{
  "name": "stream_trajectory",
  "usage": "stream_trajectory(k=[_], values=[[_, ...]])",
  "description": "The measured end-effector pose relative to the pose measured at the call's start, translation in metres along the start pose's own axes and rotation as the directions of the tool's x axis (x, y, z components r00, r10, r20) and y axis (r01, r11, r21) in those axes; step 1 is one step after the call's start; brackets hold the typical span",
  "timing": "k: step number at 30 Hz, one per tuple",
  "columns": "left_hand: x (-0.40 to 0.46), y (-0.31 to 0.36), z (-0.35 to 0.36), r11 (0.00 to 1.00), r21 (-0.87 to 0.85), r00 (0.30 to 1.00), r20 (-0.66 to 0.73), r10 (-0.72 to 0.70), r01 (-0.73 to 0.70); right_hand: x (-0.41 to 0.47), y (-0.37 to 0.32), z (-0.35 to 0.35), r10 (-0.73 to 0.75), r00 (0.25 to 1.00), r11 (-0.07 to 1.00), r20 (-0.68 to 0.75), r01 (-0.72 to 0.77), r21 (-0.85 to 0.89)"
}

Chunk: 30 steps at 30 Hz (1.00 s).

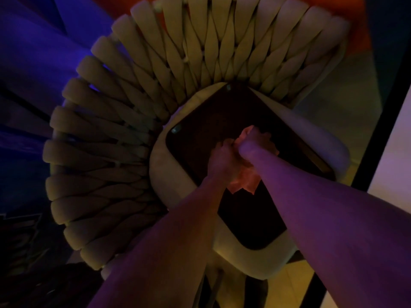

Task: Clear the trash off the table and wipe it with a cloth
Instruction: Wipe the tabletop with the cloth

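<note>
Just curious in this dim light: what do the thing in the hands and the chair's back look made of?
The cloth, held by both hands, looks like soft fabric or paper: crumpled, with a limp hanging corner. The chair back seems padded, matte upholstery in plump interwoven straps; which fabric is unclear.

- Hands: two; left hand (pixel 222 160) and right hand (pixel 252 141), close together over the dark surface
- Cloth (pixel 243 181): one crumpled pale piece, gripped by both hands
- Dark tabletop (pixel 211 121): one, with rounded corners
- Small shiny spots on the tabletop: two; one at (pixel 176 129), one at (pixel 228 87); possibly fittings, the light being too dim to tell
- Woven chair (pixel 138 92): one, of padded strips
</note>
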<state>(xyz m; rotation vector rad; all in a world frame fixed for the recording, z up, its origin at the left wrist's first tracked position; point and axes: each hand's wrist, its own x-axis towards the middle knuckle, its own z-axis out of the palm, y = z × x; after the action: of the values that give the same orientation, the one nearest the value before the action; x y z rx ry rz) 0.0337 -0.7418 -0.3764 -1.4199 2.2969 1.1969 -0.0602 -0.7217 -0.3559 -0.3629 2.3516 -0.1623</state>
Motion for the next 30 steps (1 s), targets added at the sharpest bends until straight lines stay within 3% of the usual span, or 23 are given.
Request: stream_trajectory(k=[3, 8, 15, 18, 21, 25, 30], values=[[0.004, -0.002, -0.001, 0.997, -0.063, 0.999, -0.011, -0.05, 0.049, 0.001, -0.002, 0.001, 0.002, 1.0, 1.0, -0.025, -0.001, 0.028], [-0.005, -0.016, -0.006, 0.97, -0.236, 0.997, -0.039, -0.066, 0.055, -0.014, -0.004, 0.0, -0.156, 0.987, 0.983, -0.032, 0.152, -0.1], [-0.048, -0.031, -0.038, 0.932, -0.364, 0.982, -0.177, -0.072, 0.003, -0.053, -0.002, -0.019, -0.308, 0.943, 0.943, 0.126, 0.284, 0.174], [-0.084, -0.022, -0.055, 0.86, -0.508, 0.985, -0.167, -0.036, -0.055, -0.081, 0.0, -0.035, -0.396, 0.903, 0.905, 0.167, 0.353, 0.235], [-0.119, -0.01, -0.074, 0.803, -0.572, 0.97, -0.242, 0.027, -0.165, -0.115, 0.007, -0.056, -0.531, 0.834, 0.829, 0.151, 0.476, 0.293], [-0.149, 0.002, -0.107, 0.799, -0.551, 0.957, -0.271, 0.102, -0.241, -0.162, 0.018, -0.094, -0.709, 0.698, 0.665, 0.097, 0.617, 0.421], [-0.211, 0.033, -0.153, 0.827, -0.478, 0.949, -0.246, 0.197, -0.295, -0.226, 0.031, -0.147, -0.762, 0.639, 0.611, 0.103, 0.657, 0.441]])
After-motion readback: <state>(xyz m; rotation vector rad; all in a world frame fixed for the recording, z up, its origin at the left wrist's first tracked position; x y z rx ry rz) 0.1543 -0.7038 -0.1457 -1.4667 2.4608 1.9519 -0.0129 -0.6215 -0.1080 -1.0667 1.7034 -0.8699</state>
